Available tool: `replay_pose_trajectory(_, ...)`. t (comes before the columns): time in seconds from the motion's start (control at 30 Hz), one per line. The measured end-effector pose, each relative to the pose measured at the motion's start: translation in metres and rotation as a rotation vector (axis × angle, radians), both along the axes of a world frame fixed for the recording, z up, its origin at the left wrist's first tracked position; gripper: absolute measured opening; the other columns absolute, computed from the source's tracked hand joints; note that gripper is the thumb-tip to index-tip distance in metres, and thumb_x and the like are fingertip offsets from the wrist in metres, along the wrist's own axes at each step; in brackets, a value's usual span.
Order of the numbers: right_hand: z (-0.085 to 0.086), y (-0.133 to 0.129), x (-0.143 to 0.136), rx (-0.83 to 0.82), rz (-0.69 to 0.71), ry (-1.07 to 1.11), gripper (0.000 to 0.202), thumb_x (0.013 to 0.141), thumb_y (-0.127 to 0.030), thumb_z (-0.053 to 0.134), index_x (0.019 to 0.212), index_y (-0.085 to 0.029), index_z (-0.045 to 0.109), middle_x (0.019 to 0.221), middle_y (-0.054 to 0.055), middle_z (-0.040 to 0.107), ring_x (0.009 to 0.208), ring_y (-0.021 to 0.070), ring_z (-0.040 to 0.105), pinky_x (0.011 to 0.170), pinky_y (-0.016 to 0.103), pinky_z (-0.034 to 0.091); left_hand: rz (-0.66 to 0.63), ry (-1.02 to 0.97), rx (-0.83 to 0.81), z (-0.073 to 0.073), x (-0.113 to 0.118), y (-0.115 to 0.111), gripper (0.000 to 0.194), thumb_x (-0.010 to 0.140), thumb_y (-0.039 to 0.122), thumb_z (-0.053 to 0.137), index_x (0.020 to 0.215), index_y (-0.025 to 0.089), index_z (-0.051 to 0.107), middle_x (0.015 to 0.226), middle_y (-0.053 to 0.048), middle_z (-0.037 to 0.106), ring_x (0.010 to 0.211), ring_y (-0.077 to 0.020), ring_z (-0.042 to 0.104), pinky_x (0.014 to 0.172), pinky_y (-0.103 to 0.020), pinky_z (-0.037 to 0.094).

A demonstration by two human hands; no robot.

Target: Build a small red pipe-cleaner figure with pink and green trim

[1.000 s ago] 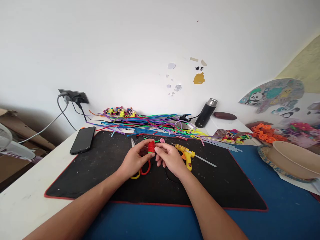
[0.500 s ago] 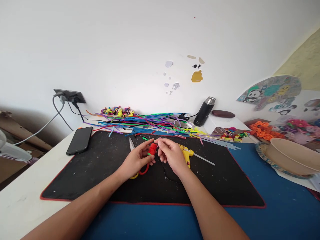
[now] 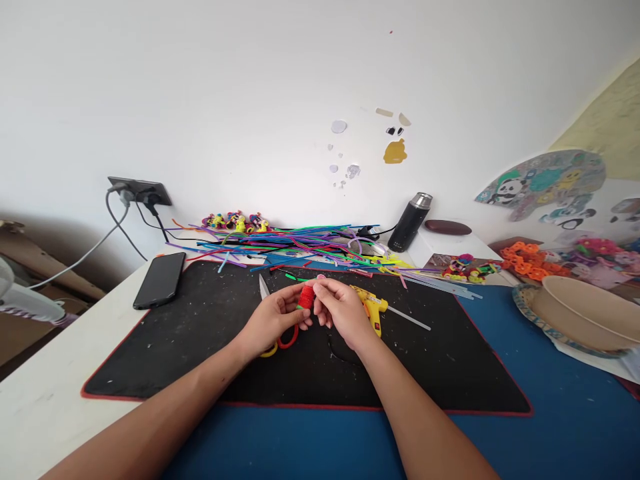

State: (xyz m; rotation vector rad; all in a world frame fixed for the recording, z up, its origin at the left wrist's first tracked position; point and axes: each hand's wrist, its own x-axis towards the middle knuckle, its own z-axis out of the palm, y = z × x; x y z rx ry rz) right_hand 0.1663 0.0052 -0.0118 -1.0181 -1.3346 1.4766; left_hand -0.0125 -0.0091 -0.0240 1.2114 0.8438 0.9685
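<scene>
Between the fingers of my left hand (image 3: 277, 317) is a small red fuzzy coil (image 3: 306, 297) with a bit of green at its lower end. My right hand (image 3: 341, 309) is pinched at the coil's upper right side, its fingertips close to the coil; what they hold is too small to name. Under my left hand lie scissors (image 3: 287, 338) with red and yellow handles, the blade pointing up and left. A yellow glue gun (image 3: 374, 308) with a clear glue stick lies just beyond my right hand.
The black mat (image 3: 190, 347) lies under both hands. Behind it are many coloured pipe cleaners (image 3: 300, 241) and a black bottle (image 3: 410, 223). A phone (image 3: 160, 281) lies at the left, a round bowl (image 3: 590, 313) at the right.
The fingertips of my right hand have moved slightly nearer to the red coil. My left hand keeps its hold on the coil, almost in place.
</scene>
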Motion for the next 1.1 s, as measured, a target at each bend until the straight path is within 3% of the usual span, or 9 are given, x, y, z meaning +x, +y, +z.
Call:
replay_pose_trajectory(0.3,0.0016,0.0008,0.0014,0.015,-0.074,0.019,0.044,0.091,-0.055,0.066,0.111,-0.017,0.075,0.062,-0.002,0.059,0.045,0.0105,0.053,0.039,0.021,0.032,0.084,-0.054,-0.057,-0.0008,-0.0025,0.002,0.056,0.077,0.034,0.086,0.126,0.013,0.069,0.103,-0.008,0.077,0.072,-0.0155,0.071,0.066,-0.029,0.058)
replay_pose_trajectory(0.5,0.0025,0.0001,0.0006,-0.002,-0.05,0.01,0.047,0.09,-0.057,0.067,0.115,-0.018,0.074,0.061,-0.003,0.06,0.045,0.0106,0.053,0.039,0.021,0.034,0.113,-0.037,-0.004,0.0018,-0.0004,-0.0004,0.082,0.078,0.034,0.086,0.149,0.019,0.047,0.094,-0.003,0.074,0.073,-0.0187,0.074,0.067,-0.032,0.06)
replay_pose_trajectory(0.73,0.0027,-0.0008,0.0001,-0.01,-0.043,-0.001,0.046,0.089,-0.056,0.067,0.114,-0.017,0.075,0.061,-0.003,0.06,0.045,0.0098,0.052,0.039,0.021,0.034,0.092,-0.015,0.028,-0.0001,0.0014,-0.0011,0.062,0.077,0.037,0.087,0.126,0.02,0.052,0.089,-0.001,0.073,0.072,-0.0179,0.074,0.066,-0.031,0.061)
replay_pose_trajectory(1.1,0.0004,-0.0003,-0.0008,-0.008,-0.028,0.001,0.045,0.09,-0.054,0.066,0.115,-0.017,0.074,0.062,-0.003,0.061,0.044,0.0097,0.052,0.039,0.021,0.033,0.101,-0.009,0.041,0.0009,0.0018,-0.0025,0.058,0.078,0.035,0.086,0.122,0.019,0.051,0.086,0.0,0.074,0.071,-0.016,0.072,0.064,-0.028,0.059)
